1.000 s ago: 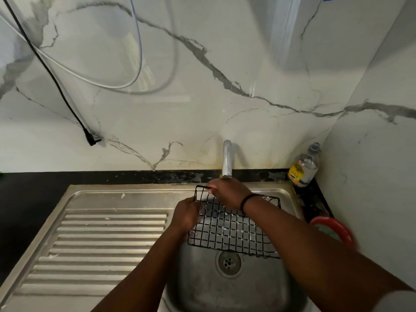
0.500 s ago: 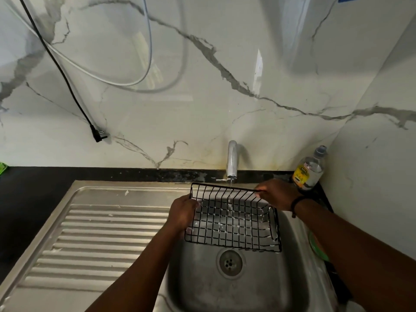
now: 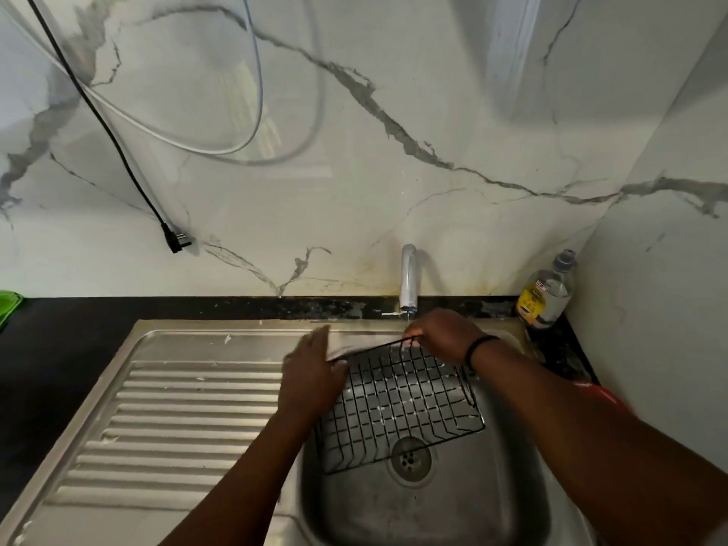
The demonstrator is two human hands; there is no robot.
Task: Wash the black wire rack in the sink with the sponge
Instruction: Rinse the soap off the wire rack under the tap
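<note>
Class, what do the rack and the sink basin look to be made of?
Wire rack: thin metal wire, seemingly black-coated; a fine see-through grid. Sink basin: probably stainless steel, brushed grey; it gives soft, dull reflections.

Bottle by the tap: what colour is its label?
Yellow, on the clear bottle; head view.

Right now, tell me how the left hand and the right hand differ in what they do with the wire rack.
The right hand grips the wire rack at its far edge with curled fingers; the left hand lies against its left side with straighter fingers, and is blurred. The right hand sits just under the tap; the left hand sits over the sink's left edge. Both meet the rack above the basin.
</note>
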